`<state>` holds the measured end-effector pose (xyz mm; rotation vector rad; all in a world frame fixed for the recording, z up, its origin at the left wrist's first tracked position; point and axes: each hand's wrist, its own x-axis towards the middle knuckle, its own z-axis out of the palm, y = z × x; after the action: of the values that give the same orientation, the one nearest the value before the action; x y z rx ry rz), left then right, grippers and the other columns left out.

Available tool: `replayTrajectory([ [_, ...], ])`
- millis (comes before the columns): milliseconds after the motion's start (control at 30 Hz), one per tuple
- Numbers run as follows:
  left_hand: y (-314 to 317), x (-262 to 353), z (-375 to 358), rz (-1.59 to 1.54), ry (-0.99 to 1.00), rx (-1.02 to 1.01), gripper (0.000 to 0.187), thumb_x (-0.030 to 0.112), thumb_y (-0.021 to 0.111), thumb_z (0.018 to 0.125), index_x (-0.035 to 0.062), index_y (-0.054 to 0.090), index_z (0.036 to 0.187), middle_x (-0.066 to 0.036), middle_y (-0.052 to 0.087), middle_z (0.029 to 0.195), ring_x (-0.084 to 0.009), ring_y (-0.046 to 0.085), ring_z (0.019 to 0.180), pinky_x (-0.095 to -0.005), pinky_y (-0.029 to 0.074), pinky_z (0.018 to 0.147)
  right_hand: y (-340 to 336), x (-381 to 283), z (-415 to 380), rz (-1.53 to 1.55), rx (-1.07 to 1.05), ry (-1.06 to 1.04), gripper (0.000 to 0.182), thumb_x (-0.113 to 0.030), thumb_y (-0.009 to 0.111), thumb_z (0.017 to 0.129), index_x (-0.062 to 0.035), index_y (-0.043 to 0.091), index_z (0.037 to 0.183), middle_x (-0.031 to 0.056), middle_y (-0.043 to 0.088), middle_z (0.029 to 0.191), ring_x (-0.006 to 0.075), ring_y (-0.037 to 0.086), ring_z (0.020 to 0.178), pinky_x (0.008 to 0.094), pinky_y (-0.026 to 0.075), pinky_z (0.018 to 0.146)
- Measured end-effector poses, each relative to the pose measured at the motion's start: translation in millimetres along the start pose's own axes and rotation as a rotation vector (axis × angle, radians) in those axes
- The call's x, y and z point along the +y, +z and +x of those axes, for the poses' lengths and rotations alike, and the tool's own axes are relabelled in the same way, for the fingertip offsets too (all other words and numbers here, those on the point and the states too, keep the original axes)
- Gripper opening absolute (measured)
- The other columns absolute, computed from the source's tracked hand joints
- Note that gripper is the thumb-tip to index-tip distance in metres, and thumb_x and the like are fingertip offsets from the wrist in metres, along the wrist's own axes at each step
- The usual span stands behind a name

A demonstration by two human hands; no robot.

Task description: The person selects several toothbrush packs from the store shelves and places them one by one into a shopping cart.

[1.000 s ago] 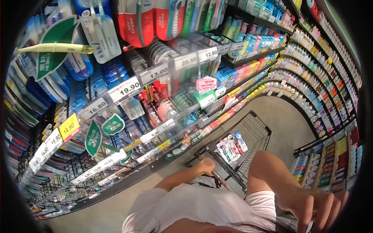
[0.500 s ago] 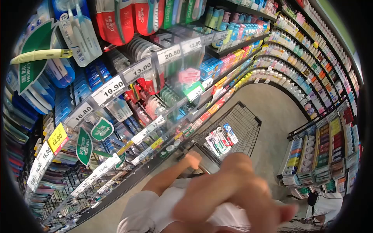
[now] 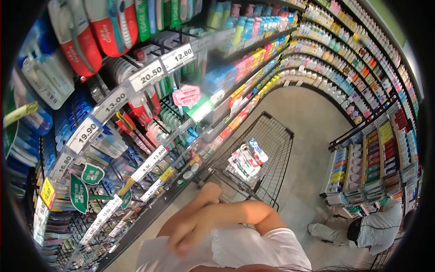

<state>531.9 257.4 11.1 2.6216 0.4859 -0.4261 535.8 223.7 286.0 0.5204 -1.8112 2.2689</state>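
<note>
My left hand (image 3: 210, 193) is closed at the near end of a wire shopping cart (image 3: 282, 156), on its handle. Several packaged toothbrushes (image 3: 247, 159) lie in the cart's near part. Across my chest, my right forearm reaches left, and my right hand (image 3: 186, 230) hangs in front of my shirt, over the left forearm. Its fingers point down and are blurred, and I cannot make out anything in them.
Hanging toothbrush packs (image 3: 112, 27) and price tags (image 3: 86, 135) fill the rack on the left. Curved shelves of bottles (image 3: 335, 56) stand at the back. A person (image 3: 374, 229) bends by a low shelf unit (image 3: 362, 167) at right.
My right hand has dropped from close before the camera to my chest, moving left. The view has shifted, so the rack and cart appear further left. More of the person at right shows.
</note>
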Motion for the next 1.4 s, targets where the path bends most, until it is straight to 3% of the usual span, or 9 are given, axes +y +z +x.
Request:
replayTrajectory([
  [33, 3, 1, 3, -0.008, -0.037, 0.004, 0.026, 0.025, 0.067, 0.056, 0.0047, 0.068, 0.073, -0.017, 0.065, 0.078, -0.0323, 0.063, 0.076, -0.042, 0.049, 0.067, 8, -10, -32, 0.13, 0.298, -0.102, 0.03, -0.028, 0.043, 0.096, -0.0017, 0.054, 0.087, 0.0014, 0.055, 0.084, 0.0089, 0.05, 0.081, 0.0249, 0.043, 0.07],
  [100, 23, -1, 11, -0.022, -0.098, -0.014, 0.028, 0.025, 0.068, 0.053, 0.0052, 0.069, 0.073, -0.016, 0.065, 0.076, -0.0323, 0.064, 0.076, -0.041, 0.05, 0.068, 1, 80, -129, -0.208, 0.832, 0.217, 0.025, -0.027, 0.055, 0.09, -0.0019, 0.058, 0.094, 0.0012, 0.057, 0.09, 0.0105, 0.052, 0.087, 0.026, 0.043, 0.074],
  [133, 93, -35, 13, -0.457, 0.165, 0.722, 0.024, 0.024, 0.066, 0.055, 0.0069, 0.069, 0.072, -0.015, 0.065, 0.075, -0.0307, 0.064, 0.076, -0.0403, 0.05, 0.068, 8, 102, -173, -0.074, 1.13, 0.25, 0.021, -0.024, 0.055, 0.087, -0.0037, 0.058, 0.092, 0.0004, 0.056, 0.084, 0.0095, 0.052, 0.08, 0.0246, 0.043, 0.067],
  [200, -20, 12, 0, 0.0, -0.034, -0.105, 0.021, 0.023, 0.066, 0.056, 0.0088, 0.068, 0.07, -0.012, 0.064, 0.072, -0.0293, 0.063, 0.074, -0.0402, 0.05, 0.066, 23, 152, -265, 0.052, 1.662, 0.253, 0.014, -0.021, 0.054, 0.082, -0.0083, 0.06, 0.086, -0.0025, 0.052, 0.072, 0.0067, 0.049, 0.065, 0.0205, 0.04, 0.057],
  [400, -17, 17, 1, -0.048, -0.065, -0.134, 0.015, 0.02, 0.065, 0.056, 0.01, 0.066, 0.066, -0.008, 0.062, 0.069, -0.0275, 0.062, 0.072, -0.0391, 0.05, 0.066, 48, 333, -481, -0.304, 2.088, 1.117, 0.02, -0.019, 0.065, 0.069, -0.0024, 0.058, 0.078, 0.0091, 0.061, 0.07, 0.0208, 0.06, 0.066, 0.0337, 0.047, 0.059],
  [600, -3, 19, 2, -0.112, -0.066, -0.094, 0.013, 0.02, 0.065, 0.05, 0.0117, 0.061, 0.059, -0.005, 0.058, 0.064, -0.0252, 0.06, 0.067, -0.0377, 0.048, 0.062, 14, 421, -536, -0.152, 2.171, 1.476, 0.023, -0.02, 0.063, 0.065, -0.0029, 0.061, 0.08, 0.019, 0.064, 0.077, 0.0324, 0.063, 0.078, 0.0392, 0.05, 0.072],
  [767, -4, 21, 5, -0.143, -0.146, -0.263, 0.011, 0.02, 0.064, 0.054, 0.0114, 0.059, 0.06, -0.004, 0.055, 0.066, -0.0226, 0.058, 0.069, -0.036, 0.047, 0.062, -31, 470, -562, 0.083, 2.213, 1.551, 0.061, -0.023, 0.077, 0.063, -0.0101, 0.048, 0.114, 0.0207, 0.048, 0.116, 0.0379, 0.052, 0.105, 0.0414, 0.045, 0.088],
  [1033, 18, 13, -8, -0.206, -0.151, -0.242, 0.023, 0.028, 0.07, 0.046, 0.0144, 0.056, 0.059, 0.0, 0.05, 0.062, -0.0188, 0.056, 0.062, -0.034, 0.044, 0.054, -67, 484, -568, -0.046, 2.056, 1.802, 0.072, -0.024, 0.081, 0.059, -0.0183, 0.039, 0.117, 0.0138, 0.038, 0.118, 0.0345, 0.038, 0.116, 0.0456, 0.044, 0.087],
  [1400, 1, 15, 7, -0.25, -0.121, -0.276, 0.026, 0.029, 0.068, 0.048, 0.0122, 0.054, 0.06, -0.001, 0.049, 0.064, -0.0189, 0.055, 0.063, -0.0341, 0.043, 0.056, -78, 501, -572, -0.256, 2.004, 1.952, 0.076, -0.03, 0.083, 0.057, -0.0133, 0.037, 0.115, 0.0105, 0.042, 0.115, 0.0286, 0.043, 0.113, 0.0448, 0.043, 0.087],
])
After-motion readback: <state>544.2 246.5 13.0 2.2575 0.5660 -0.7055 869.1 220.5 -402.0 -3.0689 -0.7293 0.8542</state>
